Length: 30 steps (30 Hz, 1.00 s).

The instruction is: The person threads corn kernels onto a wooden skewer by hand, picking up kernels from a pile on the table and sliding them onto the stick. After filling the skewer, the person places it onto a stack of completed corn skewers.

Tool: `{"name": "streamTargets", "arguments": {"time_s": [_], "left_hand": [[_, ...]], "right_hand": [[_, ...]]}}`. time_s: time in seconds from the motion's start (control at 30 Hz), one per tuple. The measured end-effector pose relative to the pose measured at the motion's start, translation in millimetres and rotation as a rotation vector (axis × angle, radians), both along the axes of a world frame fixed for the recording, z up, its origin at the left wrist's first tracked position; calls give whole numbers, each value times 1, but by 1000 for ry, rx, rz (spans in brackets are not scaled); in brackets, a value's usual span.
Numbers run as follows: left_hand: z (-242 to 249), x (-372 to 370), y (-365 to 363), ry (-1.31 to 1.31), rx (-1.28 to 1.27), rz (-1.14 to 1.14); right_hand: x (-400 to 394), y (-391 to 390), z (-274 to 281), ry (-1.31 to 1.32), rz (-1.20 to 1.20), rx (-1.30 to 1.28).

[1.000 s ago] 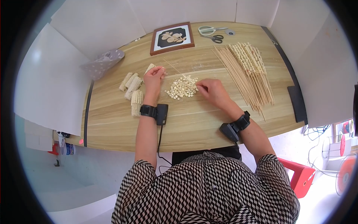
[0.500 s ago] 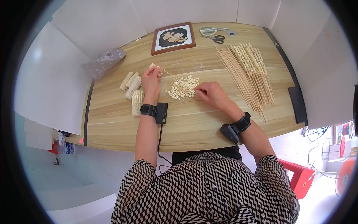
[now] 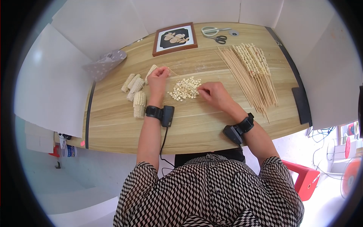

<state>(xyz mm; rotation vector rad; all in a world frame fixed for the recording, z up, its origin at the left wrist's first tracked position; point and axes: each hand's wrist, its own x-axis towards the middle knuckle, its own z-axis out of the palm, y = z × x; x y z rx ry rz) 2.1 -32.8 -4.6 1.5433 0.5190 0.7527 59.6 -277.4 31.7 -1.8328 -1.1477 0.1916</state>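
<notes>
The left hand (image 3: 158, 77) is closed in a pinch around a thin bamboo skewer (image 3: 172, 70), whose far end pokes out to the right past the fingertips, above the tabletop (image 3: 196, 125). The right hand (image 3: 213, 92) rests with its fingers drawn together at the right edge of the heap of loose corn kernels (image 3: 184, 88); whether a kernel sits between the fingertips cannot be told.

The skewer looks light, stiff along its length but easy to snap if bent, so a grip close to the working end, as the left hand has it, should keep it from flexing. The kernels look small, light and rather smooth, likely to roll or slip, and they probably split if pierced off centre; each is best taken by its flat sides between thumb and forefinger.

Just left of the left hand lie several pieces of corn cob (image 3: 137, 92). To the right is a spread bundle of bare skewers (image 3: 245, 81), with threaded ones (image 3: 254, 56) at its far side. A framed picture (image 3: 174, 38) and scissors (image 3: 215, 33) lie at the far edge.
</notes>
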Motion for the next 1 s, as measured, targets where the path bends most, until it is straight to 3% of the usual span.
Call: {"name": "streamTargets", "arguments": {"time_s": [0.4, 0.73, 0.93, 1.0], "left_hand": [[12, 5, -41, -53, -68, -323], [13, 7, -53, -29, -89, -308], [27, -5, -14, 100, 249, -110], [30, -10, -3, 302, 494, -90]], "right_hand": [[3, 0, 0, 25, -121, 83], [4, -2, 1, -5, -163, 108], [5, 2, -8, -44, -156, 152], [3, 3, -8, -29, -149, 145]]}}
